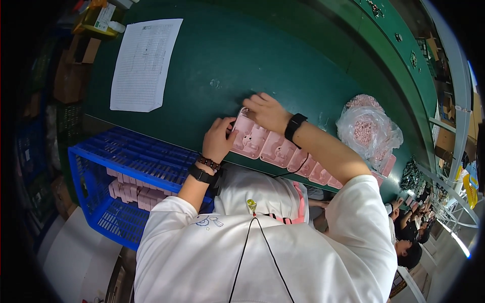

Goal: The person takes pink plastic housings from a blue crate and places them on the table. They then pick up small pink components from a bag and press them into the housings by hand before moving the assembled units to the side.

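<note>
A row of pink plastic shells [277, 150] with moulded hollows runs along the table's near edge, from the middle toward the right. My left hand [217, 141] grips the left side of the leftmost pink shell [246, 140], its fingers curled at the rim and the thumb on the near side. Over the far edge of that same shell, my right hand [267, 112] is closed, fingers bent down and pressed together. Whatever its fingertips may pinch is hidden beneath them. A clear plastic bag [348, 129] of small pink parts [364, 131] lies beyond my right forearm.
A printed sheet [146, 65] lies on the green table [227, 55] at the far left. Below the table's left edge stands a blue crate [96, 161] holding several pink pieces [136, 194]. A yellow container [96, 22] is at the back left. Other people [411, 247] sit at the far right.
</note>
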`<action>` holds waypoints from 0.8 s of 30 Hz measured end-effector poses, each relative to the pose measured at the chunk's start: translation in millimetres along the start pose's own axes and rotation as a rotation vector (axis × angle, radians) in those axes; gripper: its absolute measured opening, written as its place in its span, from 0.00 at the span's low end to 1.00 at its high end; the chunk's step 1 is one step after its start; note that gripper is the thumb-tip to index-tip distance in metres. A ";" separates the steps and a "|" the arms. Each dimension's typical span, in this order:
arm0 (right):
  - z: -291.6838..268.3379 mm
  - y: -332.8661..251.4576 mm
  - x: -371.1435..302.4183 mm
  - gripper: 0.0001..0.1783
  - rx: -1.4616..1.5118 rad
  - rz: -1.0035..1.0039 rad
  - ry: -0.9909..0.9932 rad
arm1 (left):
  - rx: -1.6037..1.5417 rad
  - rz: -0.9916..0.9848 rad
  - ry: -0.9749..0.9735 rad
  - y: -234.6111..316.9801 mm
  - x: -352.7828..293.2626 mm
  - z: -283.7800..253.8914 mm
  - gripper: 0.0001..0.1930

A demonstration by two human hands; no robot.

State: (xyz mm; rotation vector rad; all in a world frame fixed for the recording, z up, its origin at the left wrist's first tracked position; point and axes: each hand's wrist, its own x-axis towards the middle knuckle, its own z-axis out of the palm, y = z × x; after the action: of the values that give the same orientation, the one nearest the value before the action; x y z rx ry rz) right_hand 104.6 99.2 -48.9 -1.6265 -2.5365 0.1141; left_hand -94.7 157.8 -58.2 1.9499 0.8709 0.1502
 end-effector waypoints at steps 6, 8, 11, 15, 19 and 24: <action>-15.5 -14.1 -24.6 0.11 0.180 0.234 0.174 | 0.023 0.000 0.002 0.5 0.6 1.2 0.16; -35.3 -17.0 -26.5 0.13 0.407 0.455 0.209 | 0.035 0.008 -0.014 1.9 1.3 2.5 0.17; -66.5 -14.1 -49.9 0.14 0.431 0.641 0.360 | 0.090 -0.024 -0.030 7.5 1.7 5.2 0.18; -104.1 -16.4 -136.4 0.12 0.231 0.970 0.554 | 0.304 0.084 -0.043 2.6 5.5 11.1 0.18; -94.8 -46.5 -292.6 0.10 -0.165 1.455 0.639 | 0.345 0.096 -0.117 3.0 10.2 9.8 0.16; -9.2 -131.0 -430.9 0.18 -0.406 2.118 0.410 | 0.541 0.058 -0.165 26.1 13.8 16.3 0.17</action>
State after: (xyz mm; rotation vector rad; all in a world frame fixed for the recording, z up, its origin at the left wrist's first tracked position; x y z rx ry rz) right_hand 165.9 -347.1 -50.8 -2.9988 0.2560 -0.4772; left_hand -63.9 147.3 -49.1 2.4475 0.7992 -0.2357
